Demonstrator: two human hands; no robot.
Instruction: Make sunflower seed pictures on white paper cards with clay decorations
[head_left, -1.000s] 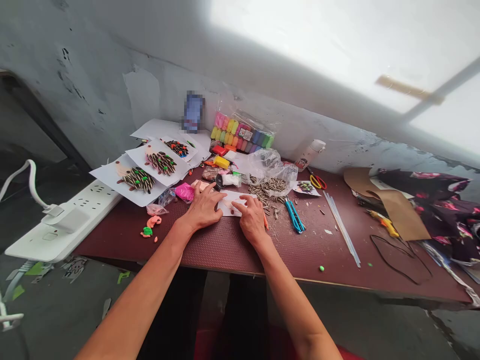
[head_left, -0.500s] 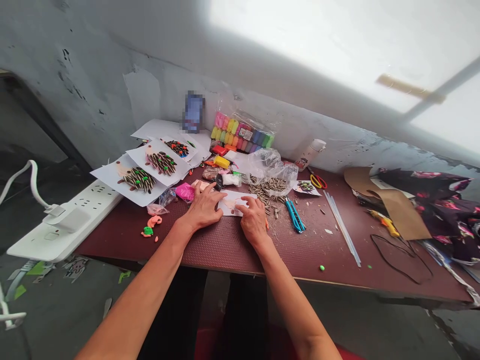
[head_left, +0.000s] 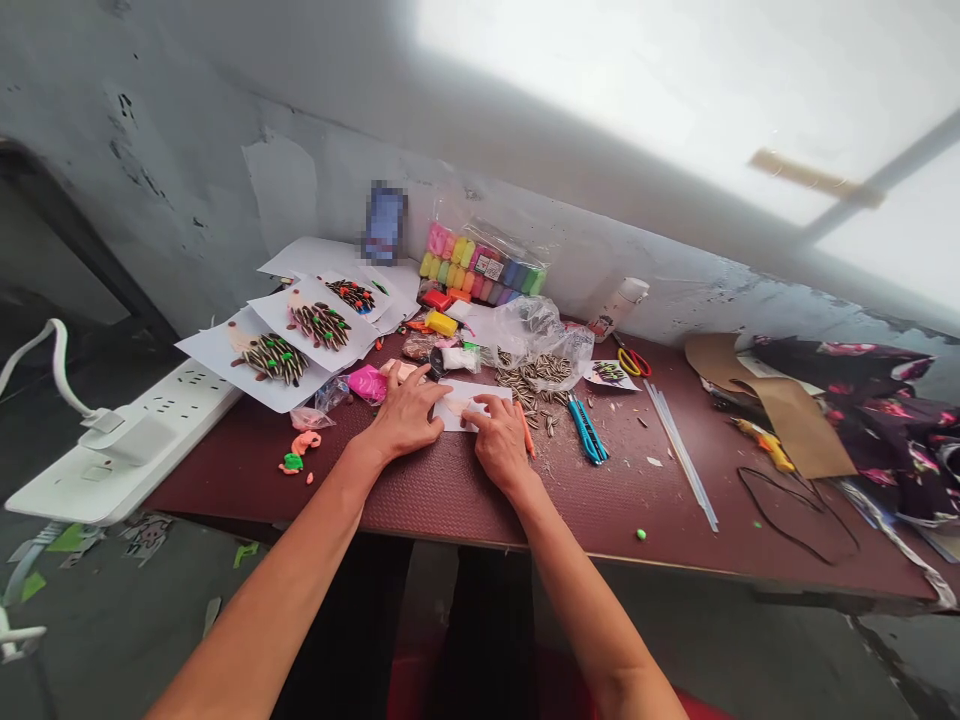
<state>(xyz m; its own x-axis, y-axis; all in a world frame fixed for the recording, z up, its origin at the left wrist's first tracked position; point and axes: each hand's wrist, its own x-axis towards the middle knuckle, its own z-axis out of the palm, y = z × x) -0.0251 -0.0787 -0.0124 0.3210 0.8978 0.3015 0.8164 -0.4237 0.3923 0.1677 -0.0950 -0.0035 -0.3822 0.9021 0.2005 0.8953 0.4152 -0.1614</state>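
A small white card lies flat on the table between my hands, with a patch of flat peach-coloured clay on it, partly hidden by my fingers. My left hand rests at the card's left edge, fingers spread and thumb stretched along the near side; it grips nothing. From the right, my right hand reaches over the card, its index finger stretched out and touching the clay. An orange stick-like tool lies just beside that hand. Striped sunflower seeds are heaped behind it.
Cards with seed-covered hedgehogs are stacked at left, by a white power strip. Clay packs stand at the back. To the right lie a blue utility knife, scissors, clear glue sticks and a yellow glue gun.
My right hand has shifted slightly left, its index finger now further over the clay, and more of the orange tool shows. My left hand stays at the card's edge.
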